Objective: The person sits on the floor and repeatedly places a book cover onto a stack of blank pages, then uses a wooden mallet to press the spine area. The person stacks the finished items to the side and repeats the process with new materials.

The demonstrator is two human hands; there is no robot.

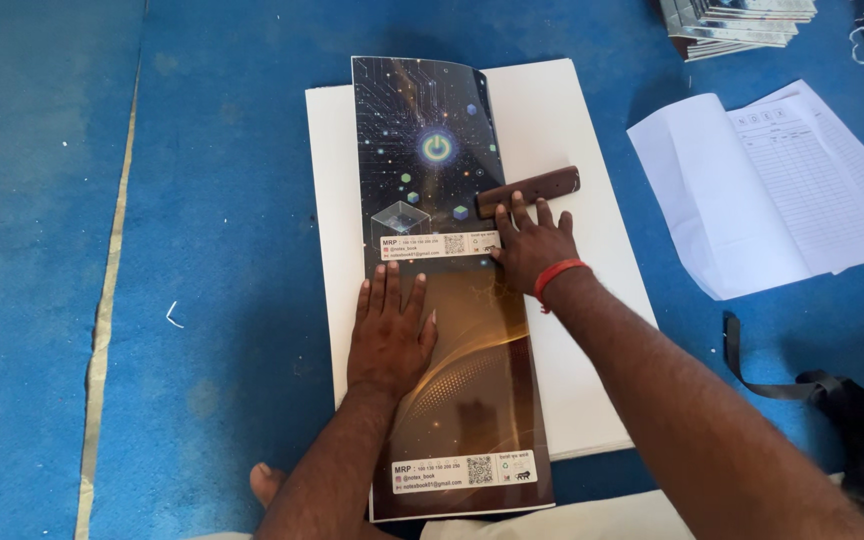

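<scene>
A blue floor mat point(202, 200) is carrying everything here. A white board point(592, 330) is lying flat in the middle of it. Loose sheets of paper point(762, 190) are lying to the right, a stack of booklets point(737, 22) is sitting at the top edge, and a dark strap point(767, 380) is trailing at lower right.

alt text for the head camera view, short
Left hand presses flat on a long glossy printed cover lying over a white board on blue floor, while the right hand pushes a brown wooden block along it.
</scene>
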